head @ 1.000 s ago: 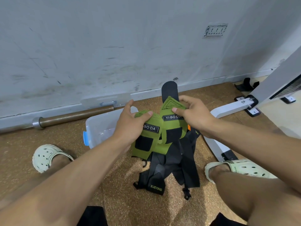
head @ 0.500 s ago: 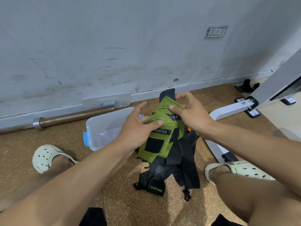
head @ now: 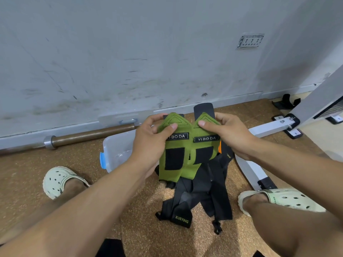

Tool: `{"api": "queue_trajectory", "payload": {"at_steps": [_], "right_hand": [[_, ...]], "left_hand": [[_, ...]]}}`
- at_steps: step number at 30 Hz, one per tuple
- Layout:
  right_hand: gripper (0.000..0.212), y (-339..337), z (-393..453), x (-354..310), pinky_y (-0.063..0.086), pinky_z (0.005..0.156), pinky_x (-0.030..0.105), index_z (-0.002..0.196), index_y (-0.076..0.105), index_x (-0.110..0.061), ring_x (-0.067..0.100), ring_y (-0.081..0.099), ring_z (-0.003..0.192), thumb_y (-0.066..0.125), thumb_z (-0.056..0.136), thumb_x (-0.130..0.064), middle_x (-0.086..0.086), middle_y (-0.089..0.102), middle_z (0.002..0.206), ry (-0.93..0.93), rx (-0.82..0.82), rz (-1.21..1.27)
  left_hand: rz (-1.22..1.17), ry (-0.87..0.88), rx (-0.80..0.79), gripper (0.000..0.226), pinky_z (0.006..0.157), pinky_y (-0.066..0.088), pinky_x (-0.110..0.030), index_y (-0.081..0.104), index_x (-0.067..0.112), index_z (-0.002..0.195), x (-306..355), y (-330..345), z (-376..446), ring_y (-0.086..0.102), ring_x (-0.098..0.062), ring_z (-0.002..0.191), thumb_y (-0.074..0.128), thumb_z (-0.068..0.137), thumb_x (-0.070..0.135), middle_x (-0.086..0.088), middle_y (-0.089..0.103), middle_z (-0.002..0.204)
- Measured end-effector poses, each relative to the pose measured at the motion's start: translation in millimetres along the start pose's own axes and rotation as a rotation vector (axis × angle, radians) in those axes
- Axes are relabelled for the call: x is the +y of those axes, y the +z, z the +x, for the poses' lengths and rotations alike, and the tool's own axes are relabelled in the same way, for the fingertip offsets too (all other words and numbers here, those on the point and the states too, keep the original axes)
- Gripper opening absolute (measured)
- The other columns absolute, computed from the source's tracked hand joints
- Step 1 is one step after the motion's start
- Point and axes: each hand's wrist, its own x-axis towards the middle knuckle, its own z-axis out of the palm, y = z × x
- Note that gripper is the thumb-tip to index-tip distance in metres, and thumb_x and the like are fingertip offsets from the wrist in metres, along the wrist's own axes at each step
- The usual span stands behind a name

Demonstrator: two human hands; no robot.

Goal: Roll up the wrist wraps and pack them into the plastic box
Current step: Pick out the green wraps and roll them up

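Observation:
Two green wrist wraps with black YIBODA labels hang side by side in front of me. My left hand pinches the pointed top of the left green wrap. My right hand pinches the top of the right green wrap, whose black tab sticks up behind it. Below them, black wraps with a XUEYING label lie in a heap on the floor. The clear plastic box with a blue latch stands open on the floor, left of the wraps and partly behind my left hand.
A barbell lies along the wall at the left, with the box's clear lid leaning behind it. A white bench frame stands at the right. My feet in pale clogs rest on the cork floor on both sides.
The two green wraps, overlapped half a second ago, are now drawn apart and level, side by side. Both hands have risen slightly and shifted their pinch to the pointed tops.

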Motion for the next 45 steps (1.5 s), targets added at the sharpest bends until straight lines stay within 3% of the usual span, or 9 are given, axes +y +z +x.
{"api": "queue_trajectory", "payload": {"at_steps": [10,14,18,21,24,28,32,40,45], "right_hand": [[0.034,12,-10,3,0.054,0.099,0.028,0.114,0.080,-0.024,0.008,0.075,0.101,0.075,0.087,-0.044,-0.006,0.079,0.109,0.009,-0.134,-0.192],[0.015,25,-13,2,0.040,0.055,0.022,0.084,0.082,-0.027,0.013,0.046,0.045,0.073,0.095,-0.034,-0.002,0.061,0.055,-0.075,-0.204,-0.409],[0.012,28,-12,1,0.051,0.079,0.020,0.093,0.083,-0.025,0.005,0.070,0.070,0.074,0.094,-0.033,-0.008,0.077,0.077,-0.073,-0.110,-0.255],[0.035,26,-2,-1,0.050,0.110,0.044,0.112,0.080,-0.017,0.019,0.073,0.111,0.081,0.086,-0.040,0.002,0.079,0.113,-0.005,-0.003,-0.024],[0.033,19,4,-7,0.053,0.106,0.048,0.115,0.077,-0.011,0.025,0.076,0.105,0.081,0.088,-0.030,0.007,0.079,0.109,0.005,0.081,0.098],[0.024,11,-3,-10,0.046,0.114,0.044,0.109,0.081,-0.025,0.015,0.072,0.112,0.078,0.089,-0.036,-0.006,0.078,0.114,0.094,-0.144,-0.195],[0.010,20,-12,-1,0.042,0.113,0.032,0.094,0.083,-0.029,0.000,0.069,0.106,0.079,0.088,-0.036,-0.018,0.078,0.104,0.144,-0.263,-0.474],[0.030,21,-2,-16,0.057,0.101,0.045,0.121,0.074,-0.009,0.030,0.075,0.106,0.074,0.094,-0.021,0.012,0.079,0.109,0.113,-0.026,0.076],[0.033,15,-10,-15,0.047,0.113,0.041,0.116,0.079,-0.020,0.016,0.072,0.113,0.076,0.089,-0.038,-0.002,0.078,0.115,0.181,-0.257,-0.260]], "left_hand": [[-0.091,-0.001,-0.030,0.025,0.067,0.059,-0.024,0.065,0.017,0.115,10,-3,4,0.077,-0.015,0.085,0.072,0.092,0.009,-0.004,0.080,0.100],[-0.065,0.003,-0.069,0.026,0.072,0.060,-0.026,0.066,0.016,0.118,8,-1,3,0.077,-0.018,0.090,0.071,0.092,0.010,-0.008,0.078,0.107],[0.021,-0.079,-0.080,0.065,0.095,0.055,-0.036,0.062,0.021,0.131,0,-6,9,0.073,-0.019,0.106,0.085,0.075,0.045,-0.002,0.076,0.117],[0.194,-0.189,-0.150,0.058,0.090,0.054,-0.027,0.066,0.023,0.124,-12,-8,9,0.073,-0.010,0.104,0.086,0.075,0.046,0.005,0.077,0.111],[0.298,-0.172,-0.129,0.030,0.066,0.051,-0.010,0.071,0.009,0.114,-23,-6,7,0.074,-0.009,0.094,0.078,0.089,0.024,-0.001,0.078,0.103],[0.129,-0.081,-0.002,0.012,0.081,0.058,-0.029,0.073,0.013,0.104,-20,-5,12,0.075,-0.017,0.094,0.073,0.094,0.019,-0.003,0.079,0.100],[0.071,-0.075,0.099,0.018,0.093,0.057,-0.038,0.073,0.017,0.107,-11,-7,18,0.074,-0.019,0.101,0.073,0.094,0.030,-0.001,0.079,0.104],[0.131,-0.118,-0.198,0.027,0.083,0.062,-0.038,0.067,0.023,0.126,-9,-2,4,0.076,-0.023,0.098,0.065,0.099,0.022,-0.003,0.078,0.110],[0.053,-0.055,-0.038,0.023,0.064,0.060,-0.031,0.065,0.013,0.124,-11,-4,9,0.077,-0.022,0.088,0.063,0.101,0.015,-0.007,0.078,0.105]]}}
